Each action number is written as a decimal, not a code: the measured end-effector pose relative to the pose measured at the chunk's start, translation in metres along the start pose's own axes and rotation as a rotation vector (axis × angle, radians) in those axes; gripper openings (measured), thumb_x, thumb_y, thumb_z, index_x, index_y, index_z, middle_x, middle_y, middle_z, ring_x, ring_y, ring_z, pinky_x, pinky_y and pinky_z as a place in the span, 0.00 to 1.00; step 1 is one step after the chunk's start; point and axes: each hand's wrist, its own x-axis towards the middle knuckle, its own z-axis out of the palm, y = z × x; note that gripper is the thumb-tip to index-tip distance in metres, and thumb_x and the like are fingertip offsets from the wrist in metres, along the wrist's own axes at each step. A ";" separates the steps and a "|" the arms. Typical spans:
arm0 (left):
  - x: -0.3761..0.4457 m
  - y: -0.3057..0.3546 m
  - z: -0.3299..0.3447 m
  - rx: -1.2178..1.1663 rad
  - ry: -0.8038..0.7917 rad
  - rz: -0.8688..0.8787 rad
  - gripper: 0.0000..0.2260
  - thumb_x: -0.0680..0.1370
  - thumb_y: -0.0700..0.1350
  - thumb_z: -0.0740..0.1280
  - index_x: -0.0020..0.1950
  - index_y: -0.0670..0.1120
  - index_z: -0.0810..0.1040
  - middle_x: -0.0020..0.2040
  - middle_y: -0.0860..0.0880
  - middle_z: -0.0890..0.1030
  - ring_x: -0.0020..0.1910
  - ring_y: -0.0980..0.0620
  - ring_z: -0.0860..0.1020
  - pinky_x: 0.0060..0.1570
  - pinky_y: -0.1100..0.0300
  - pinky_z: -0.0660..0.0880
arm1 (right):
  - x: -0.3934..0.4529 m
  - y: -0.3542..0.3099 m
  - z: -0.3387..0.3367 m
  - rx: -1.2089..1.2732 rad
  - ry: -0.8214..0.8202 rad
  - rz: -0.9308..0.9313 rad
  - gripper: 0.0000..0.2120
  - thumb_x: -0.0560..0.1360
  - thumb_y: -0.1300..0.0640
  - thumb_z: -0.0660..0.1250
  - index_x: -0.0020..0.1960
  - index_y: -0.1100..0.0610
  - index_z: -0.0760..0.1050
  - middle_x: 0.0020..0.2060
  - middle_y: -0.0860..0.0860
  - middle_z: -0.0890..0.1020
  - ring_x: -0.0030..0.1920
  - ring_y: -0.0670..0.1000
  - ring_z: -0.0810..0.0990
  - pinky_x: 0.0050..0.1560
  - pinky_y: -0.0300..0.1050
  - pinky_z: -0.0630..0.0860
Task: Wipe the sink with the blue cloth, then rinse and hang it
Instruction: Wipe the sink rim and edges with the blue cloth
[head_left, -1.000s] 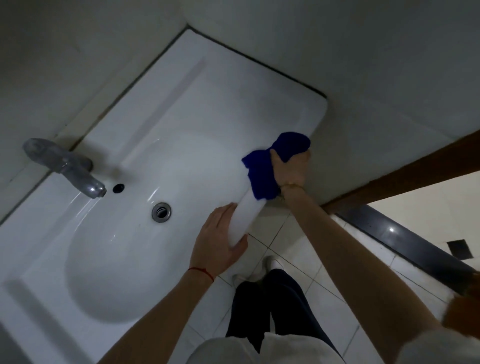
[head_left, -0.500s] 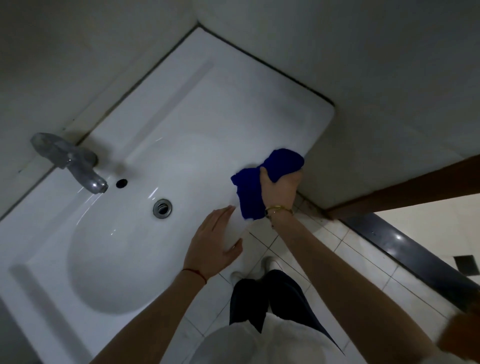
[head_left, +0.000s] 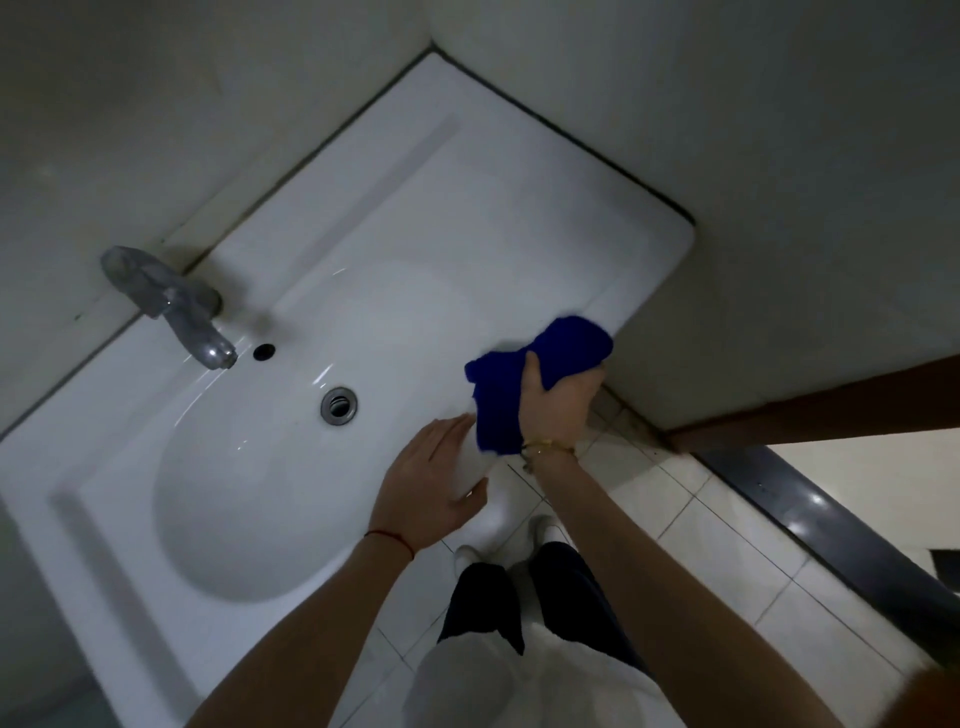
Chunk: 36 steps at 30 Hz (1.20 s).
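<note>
A white sink (head_left: 426, 249) fills the middle of the view, its oval basin holding a metal drain (head_left: 338, 406). My right hand (head_left: 558, 400) grips a bunched blue cloth (head_left: 563, 345) against the sink's front rim, right of the basin, with part of the cloth hanging below my palm. My left hand (head_left: 428, 488) rests on the front rim beside it, fingers laid over the top and thumb under the edge. A grey metal faucet (head_left: 171, 306) stands at the back left; no water runs from it.
Pale walls close in behind and to the right of the sink. An overflow hole (head_left: 263, 351) sits beside the faucet. Below lie white floor tiles (head_left: 717, 545), my dark trouser legs (head_left: 498, 597), a brown door frame (head_left: 831, 410) and a dark threshold strip (head_left: 841, 530).
My right hand slid the cloth along the front rim toward my left hand and has shifted slightly back to the right. My left hand stayed on the rim.
</note>
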 end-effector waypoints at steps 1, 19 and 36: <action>0.000 0.001 0.000 -0.010 0.002 -0.005 0.32 0.73 0.58 0.66 0.74 0.44 0.69 0.67 0.47 0.76 0.65 0.51 0.73 0.69 0.58 0.67 | -0.005 0.002 0.000 0.004 -0.016 0.008 0.47 0.70 0.43 0.71 0.76 0.63 0.49 0.71 0.57 0.65 0.68 0.54 0.69 0.69 0.53 0.69; -0.004 -0.005 -0.001 -0.056 0.080 0.076 0.30 0.73 0.56 0.68 0.70 0.40 0.73 0.63 0.45 0.79 0.60 0.51 0.76 0.66 0.66 0.66 | 0.016 -0.019 -0.014 -0.076 -0.013 0.003 0.37 0.76 0.50 0.69 0.74 0.67 0.54 0.70 0.58 0.68 0.67 0.56 0.70 0.60 0.32 0.64; -0.116 -0.063 -0.030 -0.061 0.000 0.125 0.32 0.76 0.52 0.68 0.76 0.40 0.65 0.66 0.43 0.76 0.63 0.49 0.74 0.66 0.62 0.68 | -0.079 0.010 0.010 -0.131 0.014 -0.015 0.29 0.76 0.47 0.68 0.68 0.65 0.64 0.59 0.54 0.74 0.59 0.53 0.75 0.49 0.31 0.68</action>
